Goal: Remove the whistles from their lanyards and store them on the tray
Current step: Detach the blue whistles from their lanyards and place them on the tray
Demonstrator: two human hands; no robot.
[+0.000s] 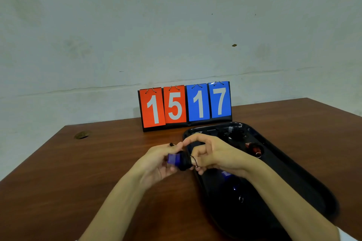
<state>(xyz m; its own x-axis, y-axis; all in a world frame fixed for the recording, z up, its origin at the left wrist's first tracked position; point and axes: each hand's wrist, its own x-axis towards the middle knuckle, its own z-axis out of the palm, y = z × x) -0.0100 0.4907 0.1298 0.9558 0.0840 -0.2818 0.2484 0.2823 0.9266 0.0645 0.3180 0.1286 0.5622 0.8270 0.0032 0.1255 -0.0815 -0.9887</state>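
Blue whistle (174, 159) sits gripped in our left hand (157, 161), our right hand (215, 154) pinches its lanyard (193, 159); we should hold the body steady and ease the ring (197, 166) open.

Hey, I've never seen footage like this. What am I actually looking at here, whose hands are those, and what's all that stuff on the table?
There is no machine here. This single picture comes from a camera worn on a person's head, looking down at their own bare hands. The left hand grips a blue whistle, while the right hand pinches the black cord attached to it. They work above a brown wooden table. On the right lies a black tray holding a red whistle. Behind stands a flip scoreboard reading 15 and 17.
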